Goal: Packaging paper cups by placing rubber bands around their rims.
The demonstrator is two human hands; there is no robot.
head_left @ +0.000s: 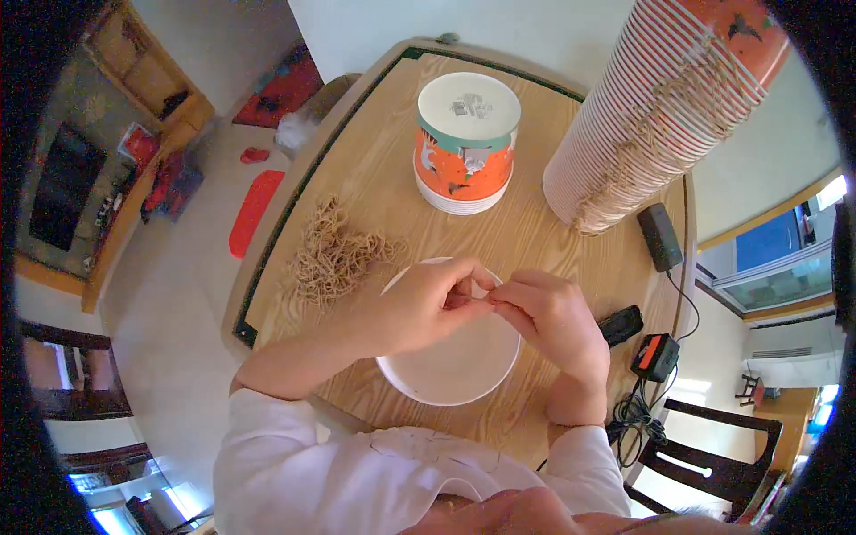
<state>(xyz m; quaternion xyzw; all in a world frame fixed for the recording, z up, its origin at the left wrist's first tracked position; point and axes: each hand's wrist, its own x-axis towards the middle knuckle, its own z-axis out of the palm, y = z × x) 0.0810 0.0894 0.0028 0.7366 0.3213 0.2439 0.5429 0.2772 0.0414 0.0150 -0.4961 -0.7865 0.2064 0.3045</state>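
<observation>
My left hand (pixel 423 303) and my right hand (pixel 555 323) meet in front of me, fingertips pinched close together. Whatever lies between the fingers is too small to make out. Below them stands a round white tub (pixel 450 370), its open top facing up and partly covered by my hands. Beside my left hand lies a tangled heap of brown twine (pixel 334 254). Farther back, a short stack of orange, green and white tubs (pixel 465 165) rests upside down on the wooden table (pixel 379 160).
At the right leans a tall stack of nested tubs (pixel 624 134) with brown twine hanging along its side. A black adapter (pixel 658 237), a black flat object (pixel 621 326), a black box with an orange label (pixel 655 358) and coiled cables (pixel 635 419) line the right edge. A dark chair (pixel 713 455) stands beyond.
</observation>
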